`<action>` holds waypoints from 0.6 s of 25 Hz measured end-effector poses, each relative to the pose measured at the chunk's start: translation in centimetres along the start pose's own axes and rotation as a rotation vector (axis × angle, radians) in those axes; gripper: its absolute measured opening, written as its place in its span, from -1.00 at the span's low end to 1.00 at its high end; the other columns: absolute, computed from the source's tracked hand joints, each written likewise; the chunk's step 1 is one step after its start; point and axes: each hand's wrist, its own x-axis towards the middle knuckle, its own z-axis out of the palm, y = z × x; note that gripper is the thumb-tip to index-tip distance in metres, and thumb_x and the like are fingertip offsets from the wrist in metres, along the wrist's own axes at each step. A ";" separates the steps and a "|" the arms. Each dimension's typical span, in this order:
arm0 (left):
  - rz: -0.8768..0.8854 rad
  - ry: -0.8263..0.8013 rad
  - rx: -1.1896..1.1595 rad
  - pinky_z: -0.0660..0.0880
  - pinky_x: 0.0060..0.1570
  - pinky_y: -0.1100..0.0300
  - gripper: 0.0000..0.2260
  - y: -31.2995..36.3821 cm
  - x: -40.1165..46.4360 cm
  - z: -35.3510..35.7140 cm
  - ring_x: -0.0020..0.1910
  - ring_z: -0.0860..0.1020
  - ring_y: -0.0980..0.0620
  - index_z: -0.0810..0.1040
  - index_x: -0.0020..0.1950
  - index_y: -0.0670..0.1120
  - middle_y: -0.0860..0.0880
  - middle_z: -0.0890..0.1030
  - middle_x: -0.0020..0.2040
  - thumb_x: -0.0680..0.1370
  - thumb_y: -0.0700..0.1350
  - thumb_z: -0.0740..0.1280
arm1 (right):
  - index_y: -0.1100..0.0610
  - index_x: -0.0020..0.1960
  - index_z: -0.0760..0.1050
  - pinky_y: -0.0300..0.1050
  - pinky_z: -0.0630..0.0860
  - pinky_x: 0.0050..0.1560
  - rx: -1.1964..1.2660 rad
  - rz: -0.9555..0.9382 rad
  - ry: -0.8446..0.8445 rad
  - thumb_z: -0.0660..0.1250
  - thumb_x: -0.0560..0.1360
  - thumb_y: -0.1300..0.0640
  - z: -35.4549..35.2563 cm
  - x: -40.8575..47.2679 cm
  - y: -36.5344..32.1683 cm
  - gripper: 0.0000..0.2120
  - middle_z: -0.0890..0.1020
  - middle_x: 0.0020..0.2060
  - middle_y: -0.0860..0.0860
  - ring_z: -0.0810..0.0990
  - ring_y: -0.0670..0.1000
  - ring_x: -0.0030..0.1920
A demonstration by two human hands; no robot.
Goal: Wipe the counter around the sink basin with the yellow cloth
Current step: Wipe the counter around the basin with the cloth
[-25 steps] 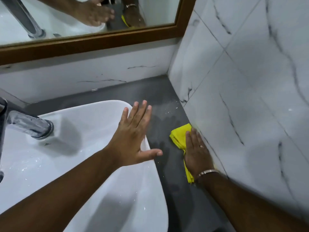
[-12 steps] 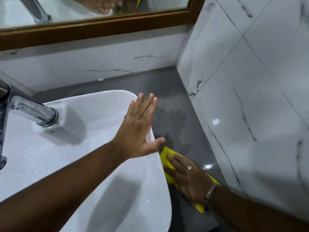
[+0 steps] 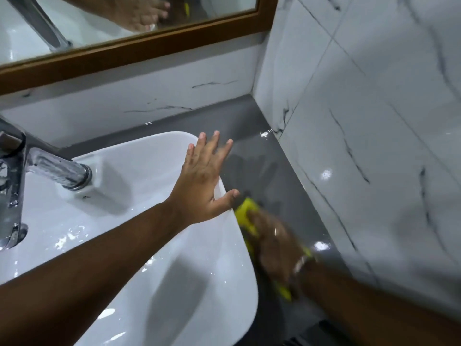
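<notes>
The yellow cloth [image 3: 245, 212] lies flat on the grey counter [image 3: 252, 136], in the narrow strip right of the white sink basin [image 3: 129, 176]. My right hand [image 3: 273, 248] presses down on the cloth, blurred by motion, close against the basin's right side. Most of the cloth is hidden under that hand. My left hand [image 3: 203, 183] is open, fingers spread, its palm resting on the basin's right rim with the thumb near the cloth.
A chrome faucet [image 3: 57, 168] reaches over the basin from the left. White marble-look tile walls [image 3: 361, 146] close off the counter at the back and right. A wood-framed mirror [image 3: 139, 49] hangs above.
My right hand has slid the cloth from the wall side back toward me and against the basin's side. My left hand has stayed on the rim.
</notes>
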 end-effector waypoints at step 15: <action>0.235 -0.198 0.137 -0.12 0.51 -0.13 -0.44 2.2 -2.7 -1.5 0.56 -0.20 -0.16 0.08 0.55 0.16 -0.10 -0.10 0.60 0.57 0.24 0.08 | -0.07 0.50 0.06 0.30 0.22 0.38 0.006 -0.242 -0.089 0.12 0.52 0.03 3.0 -4.7 0.0 -0.44 0.19 0.50 0.11 0.12 0.25 0.48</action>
